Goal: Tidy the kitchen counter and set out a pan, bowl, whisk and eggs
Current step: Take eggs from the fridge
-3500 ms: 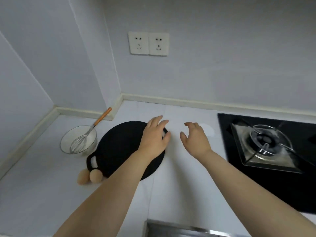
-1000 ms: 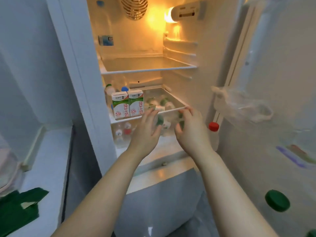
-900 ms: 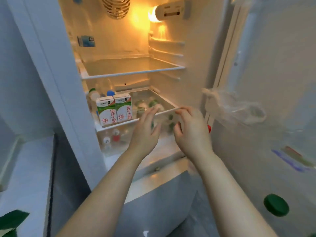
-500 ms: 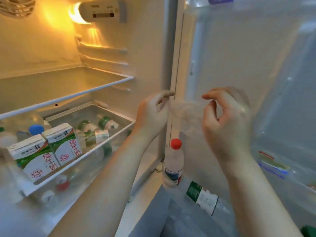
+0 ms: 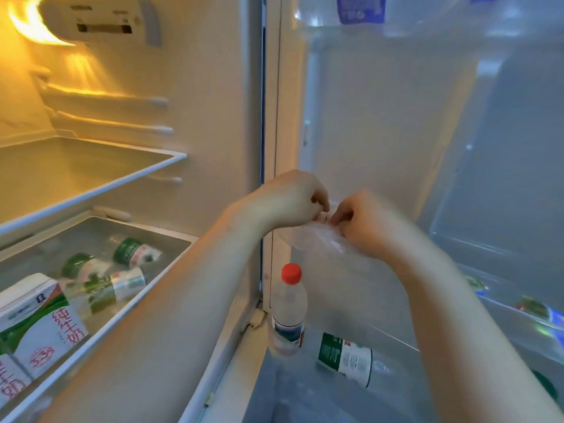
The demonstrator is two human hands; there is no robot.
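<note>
Before the open fridge (image 5: pixel 213 117), seen from the head camera, both bare forearms reach forward and meet near the hinge side of the door (image 5: pixel 396 117), which stands open to the right. The left hand (image 5: pixel 293 199) and the right hand (image 5: pixel 363 224) are close together, almost touching. Each has its fingers curled, pinching the top of a clear plastic bag (image 5: pixel 317 239). The bag hangs from those fingers in front of the door's inner lining, above the lowest door rack. It is thin and crumpled, and what it holds cannot be made out through the blur. Just below the bag a red-capped bottle (image 5: pixel 288 309) stands upright in the rack near the hinge. Beside it, to the right, a green-labelled bottle (image 5: pixel 345 355) lies tilted on its side. Further right, small coloured items (image 5: pixel 534 306) sit in a door rack, too blurred to name

Inside the cabinet, on the left, a lamp (image 5: pixel 30 25) glows yellow at the top beside a white housing. Under it runs a glass shelf (image 5: pixel 91 166) with white trim. On the lower shelf (image 5: pixel 158 230), two cartons (image 5: pixel 39 319) with green and red print stand side by side at the front left, and several green-capped bottles (image 5: pixel 131 251) lie on their sides behind them. The left forearm crosses above that lower shelf's front right corner
</note>
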